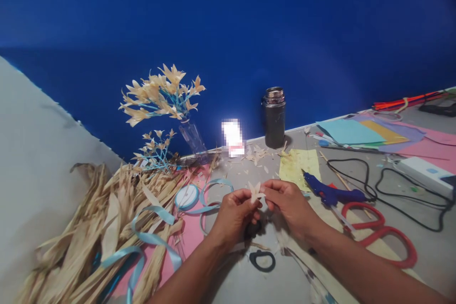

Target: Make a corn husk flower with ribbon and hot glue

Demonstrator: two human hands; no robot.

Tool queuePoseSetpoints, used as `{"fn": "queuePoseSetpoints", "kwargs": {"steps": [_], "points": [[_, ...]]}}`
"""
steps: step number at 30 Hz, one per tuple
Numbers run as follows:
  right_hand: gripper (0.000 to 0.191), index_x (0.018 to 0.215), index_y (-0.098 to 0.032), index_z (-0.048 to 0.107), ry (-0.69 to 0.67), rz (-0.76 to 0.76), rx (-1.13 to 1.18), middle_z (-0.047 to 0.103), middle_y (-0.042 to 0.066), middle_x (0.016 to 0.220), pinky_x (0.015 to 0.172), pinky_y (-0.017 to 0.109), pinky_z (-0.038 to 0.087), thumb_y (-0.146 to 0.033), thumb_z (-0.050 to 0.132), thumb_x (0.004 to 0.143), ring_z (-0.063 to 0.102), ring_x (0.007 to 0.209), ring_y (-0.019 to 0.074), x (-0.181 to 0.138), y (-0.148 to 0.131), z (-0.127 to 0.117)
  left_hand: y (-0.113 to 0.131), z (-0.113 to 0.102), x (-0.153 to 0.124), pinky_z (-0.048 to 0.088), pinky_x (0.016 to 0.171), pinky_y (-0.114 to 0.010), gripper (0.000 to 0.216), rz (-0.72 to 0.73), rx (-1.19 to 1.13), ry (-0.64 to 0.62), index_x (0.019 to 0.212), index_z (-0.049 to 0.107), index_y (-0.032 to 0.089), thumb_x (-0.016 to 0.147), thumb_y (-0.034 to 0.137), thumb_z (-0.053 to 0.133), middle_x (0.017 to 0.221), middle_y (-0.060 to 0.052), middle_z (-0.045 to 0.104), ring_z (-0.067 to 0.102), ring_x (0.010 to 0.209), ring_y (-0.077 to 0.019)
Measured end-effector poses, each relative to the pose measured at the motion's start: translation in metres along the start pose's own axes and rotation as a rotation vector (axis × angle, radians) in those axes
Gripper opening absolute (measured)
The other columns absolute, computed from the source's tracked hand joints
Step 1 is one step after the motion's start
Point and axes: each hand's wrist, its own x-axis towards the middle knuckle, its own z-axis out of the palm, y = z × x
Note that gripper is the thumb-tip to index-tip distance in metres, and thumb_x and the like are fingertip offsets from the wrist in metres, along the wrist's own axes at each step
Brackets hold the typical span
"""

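Between my two hands is a small cream flower (255,192) with pointed petals, apparently made of dried husk. My left hand (237,211) pinches it near its base. The fingertips of my right hand (287,199) are closed on a petal at its right side. Below the hands lies a black scissor handle (262,260), the rest of it partly hidden. A blue glue gun (329,191) rests right of my right hand, and red-handled scissors (386,242) lie beside that forearm.
Dried husks (89,228) and light blue ribbon (153,237) cover the left side. Husk flowers (160,92) stand in a clear bottle (194,140) at the back. A dark flask (275,121) stands by the blue wall. Coloured sheets (351,131), a power strip (425,175) and black cord lie right.
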Motion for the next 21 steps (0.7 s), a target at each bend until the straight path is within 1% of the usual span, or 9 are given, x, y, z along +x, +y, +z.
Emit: {"fn": "queuePoseSetpoints", "kwargs": {"steps": [2,4,7,9,12,14,17,19,21], "points": [[0.035,0.069,-0.017,0.071,0.001,-0.005,-0.037,0.054,-0.003,0.050,0.053,0.026,0.030,-0.052,0.077,0.072,0.042,0.051,0.0110,0.000,0.000,0.000,-0.002,0.002,0.000,0.039,0.045,-0.018,0.042,0.022,-0.008,0.026,0.073,0.068,0.012,0.060,0.041,0.096,0.064,-0.002,0.068,0.053,0.043,-0.0058],[0.038,0.069,-0.017,0.072,0.011,0.000,-0.061,0.055,-0.003,0.051,0.053,0.026,0.030,-0.054,0.077,0.071,0.042,0.051,0.0111,0.000,0.001,-0.001,-0.003,0.004,-0.001,0.038,0.046,-0.018,0.045,0.039,-0.027,0.059,0.073,0.068,0.012,0.061,0.046,0.095,0.064,-0.001,0.067,0.052,0.043,-0.0050],[0.038,0.067,-0.017,0.072,0.031,-0.017,-0.087,0.055,-0.002,0.051,0.053,0.027,0.032,-0.055,0.078,0.072,0.043,0.052,0.0121,-0.001,0.004,0.000,-0.005,0.008,-0.003,0.034,0.043,-0.018,0.048,0.016,-0.095,0.102,0.073,0.066,0.013,0.060,0.049,0.093,0.064,0.001,0.064,0.046,0.042,-0.0044],[0.037,0.066,-0.018,0.073,0.040,-0.047,-0.117,0.055,-0.002,0.050,0.053,0.028,0.034,-0.054,0.077,0.074,0.046,0.052,0.0132,-0.002,0.007,0.000,-0.005,0.010,-0.004,0.031,0.042,-0.018,0.047,-0.005,-0.158,0.127,0.072,0.064,0.014,0.057,0.047,0.095,0.065,0.002,0.063,0.043,0.043,-0.0035],[0.032,0.071,-0.019,0.076,0.055,-0.101,-0.184,0.055,-0.002,0.050,0.051,0.027,0.035,-0.050,0.074,0.078,0.048,0.050,0.0140,-0.003,0.012,0.003,-0.006,0.012,-0.003,0.029,0.042,-0.018,0.046,0.007,-0.196,0.163,0.072,0.065,0.014,0.054,0.044,0.096,0.065,0.003,0.062,0.040,0.043,-0.0025],[0.029,0.075,-0.019,0.078,0.060,-0.124,-0.215,0.055,-0.002,0.050,0.049,0.027,0.034,-0.047,0.072,0.081,0.048,0.049,0.0135,-0.003,0.017,0.004,-0.007,0.011,-0.001,0.027,0.042,-0.018,0.046,0.035,-0.147,0.187,0.072,0.066,0.014,0.057,0.048,0.094,0.057,0.004,0.058,0.039,0.042,-0.0036],[0.029,0.081,-0.019,0.081,0.058,-0.121,-0.214,0.056,-0.003,0.050,0.048,0.027,0.035,-0.046,0.071,0.083,0.048,0.048,0.0131,-0.002,0.023,0.007,-0.010,0.008,0.001,0.026,0.042,-0.019,0.046,0.081,0.000,0.258,0.074,0.070,0.015,0.064,0.056,0.088,0.043,0.006,0.049,0.038,0.039,-0.0062],[0.031,0.085,-0.019,0.082,0.050,-0.117,-0.209,0.057,-0.002,0.051,0.048,0.027,0.036,-0.048,0.071,0.084,0.050,0.049,0.0137,-0.002,0.025,0.008,-0.011,0.007,0.000,0.027,0.042,-0.020,0.046,0.110,0.107,0.299,0.077,0.072,0.014,0.069,0.057,0.084,0.042,0.004,0.050,0.040,0.039,-0.0072],[0.033,0.088,-0.019,0.083,0.047,-0.120,-0.210,0.059,-0.002,0.052,0.050,0.028,0.039,-0.049,0.071,0.085,0.052,0.051,0.0143,-0.002,0.025,0.008,-0.010,0.006,-0.004,0.029,0.044,-0.020,0.043,0.146,0.198,0.291,0.076,0.073,0.014,0.075,0.057,0.080,0.044,0.003,0.053,0.043,0.041,-0.0076]]}}
